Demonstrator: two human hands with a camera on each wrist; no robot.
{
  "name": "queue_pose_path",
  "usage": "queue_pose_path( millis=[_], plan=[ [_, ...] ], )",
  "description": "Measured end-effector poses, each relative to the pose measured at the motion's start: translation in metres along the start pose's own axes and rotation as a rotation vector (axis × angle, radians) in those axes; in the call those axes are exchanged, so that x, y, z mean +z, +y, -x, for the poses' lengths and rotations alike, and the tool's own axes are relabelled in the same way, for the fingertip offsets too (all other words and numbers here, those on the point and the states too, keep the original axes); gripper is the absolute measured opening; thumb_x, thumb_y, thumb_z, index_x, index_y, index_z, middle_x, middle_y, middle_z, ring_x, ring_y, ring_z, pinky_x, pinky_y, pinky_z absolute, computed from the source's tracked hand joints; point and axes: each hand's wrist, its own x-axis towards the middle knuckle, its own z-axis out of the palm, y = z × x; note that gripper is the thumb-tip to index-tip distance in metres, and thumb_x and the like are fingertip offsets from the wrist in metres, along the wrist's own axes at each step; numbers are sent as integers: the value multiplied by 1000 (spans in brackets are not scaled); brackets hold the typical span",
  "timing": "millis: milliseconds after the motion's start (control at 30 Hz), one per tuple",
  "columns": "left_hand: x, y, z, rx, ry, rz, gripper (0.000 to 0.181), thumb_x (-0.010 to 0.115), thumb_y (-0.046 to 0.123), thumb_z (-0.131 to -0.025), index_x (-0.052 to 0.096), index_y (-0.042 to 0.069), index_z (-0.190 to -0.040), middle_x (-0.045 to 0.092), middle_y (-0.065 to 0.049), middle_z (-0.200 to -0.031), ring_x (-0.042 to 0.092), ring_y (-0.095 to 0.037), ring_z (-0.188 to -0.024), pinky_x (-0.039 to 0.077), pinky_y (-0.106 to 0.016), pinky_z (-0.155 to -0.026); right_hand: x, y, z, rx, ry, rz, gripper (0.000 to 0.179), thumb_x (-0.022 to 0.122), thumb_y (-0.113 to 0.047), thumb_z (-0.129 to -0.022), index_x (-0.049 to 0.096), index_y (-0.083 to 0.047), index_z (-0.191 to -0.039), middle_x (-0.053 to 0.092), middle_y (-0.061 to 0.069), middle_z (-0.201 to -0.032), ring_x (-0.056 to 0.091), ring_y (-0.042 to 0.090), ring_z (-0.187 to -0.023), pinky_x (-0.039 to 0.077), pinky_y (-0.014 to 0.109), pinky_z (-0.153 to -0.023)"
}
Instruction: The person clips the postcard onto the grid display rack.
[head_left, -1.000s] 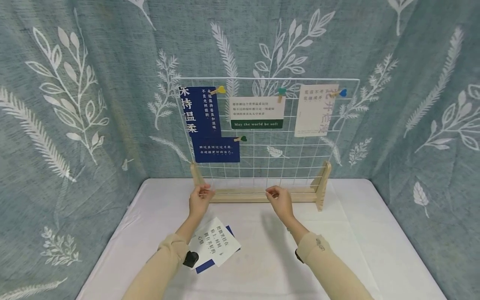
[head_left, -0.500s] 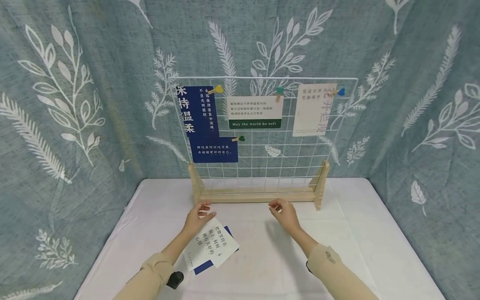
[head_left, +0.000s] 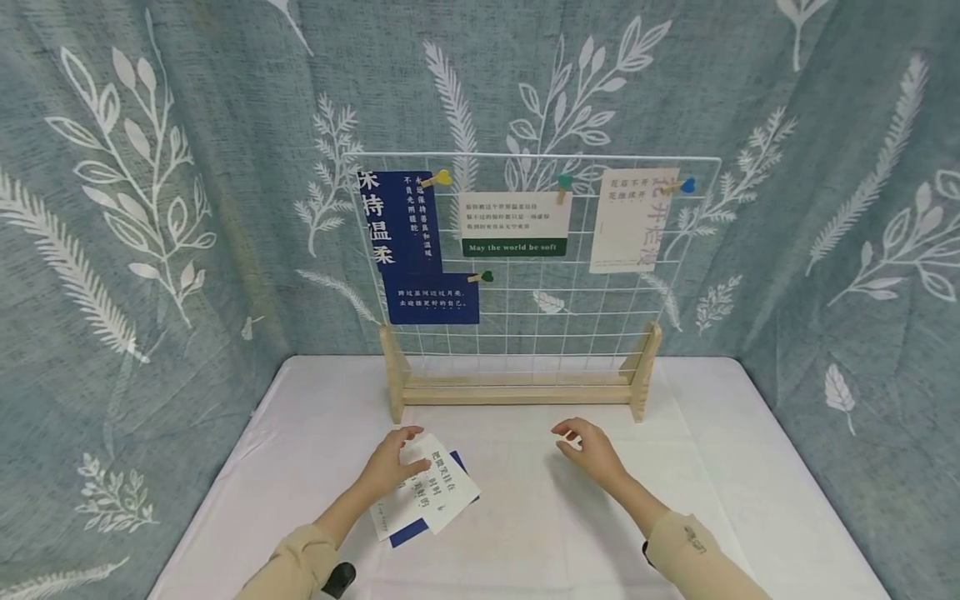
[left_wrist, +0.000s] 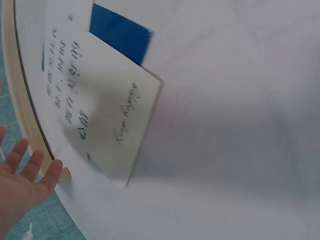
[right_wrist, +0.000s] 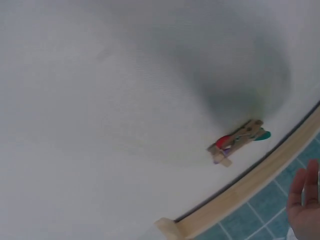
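The left hand (head_left: 390, 465) reaches forward over the white printed cards (head_left: 453, 493), thumb held well apart from its spread fingers, empty. The right hand (head_left: 594, 452) reaches over the table (head_left: 517, 533), fingers gently bent, thumb apart, also empty. The white cards overlap on the table, a blue card (head_left: 408, 533) partly beneath. Clothespins (right_wrist: 244, 140) lie near the wooden base (head_left: 517, 395); above stands a wire grid (head_left: 536, 334) bearing clipped cards (head_left: 513, 223).
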Motion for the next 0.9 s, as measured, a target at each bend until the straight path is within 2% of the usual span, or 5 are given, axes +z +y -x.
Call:
queue_pose_path(
  millis=[267, 433, 500, 667, 900],
  plan=[
    [-1, -13, 12, 18, -77, -190, 76, 80, 20, -72, 43, -2, -135, 44, -28, -137, 41, -48, -124, 37, -61, -100, -11, 17, 14, -19, -11, -1, 22, 68, 2, -79, 66, -4, -100, 64, 11, -104, 60, 32, -94, 52, 36, -73],
    [-7, -20, 19, 9, -148, -292, 93, 84, 32, -66, 38, -4, -138, 35, -34, -140, 35, -53, -127, 35, -69, -95, -18, 27, 23, -39, -27, 3, 23, 69, 2, -80, 65, -1, -103, 62, 12, -108, 57, 35, -105, 48, 50, -89],
    [-11, -22, 21, -1, -173, -318, 97, 84, 36, -65, 35, -4, -139, 32, -35, -142, 31, -55, -129, 32, -72, -95, -21, 30, 27, -50, -22, 22, 24, 69, 2, -80, 65, 0, -103, 61, 12, -109, 56, 35, -107, 45, 53, -93],
    [-16, -25, 25, -25, -200, -365, 105, 85, 41, -61, 33, -5, -140, 28, -38, -143, 25, -61, -129, 25, -77, -95, -26, 41, 34, -53, 11, 92, 25, 70, 0, -79, 65, -1, -104, 61, 15, -111, 55, 37, -105, 44, 56, -89],
    [-14, -37, 29, -84, -237, -375, 116, 84, 51, -57, 29, -3, -143, 20, -39, -146, 16, -65, -130, 13, -84, -91, -27, 51, 38, -52, 50, 131, 29, 72, 1, -77, 64, -3, -104, 60, 18, -111, 54, 40, -103, 42, 59, -86]
  ],
)
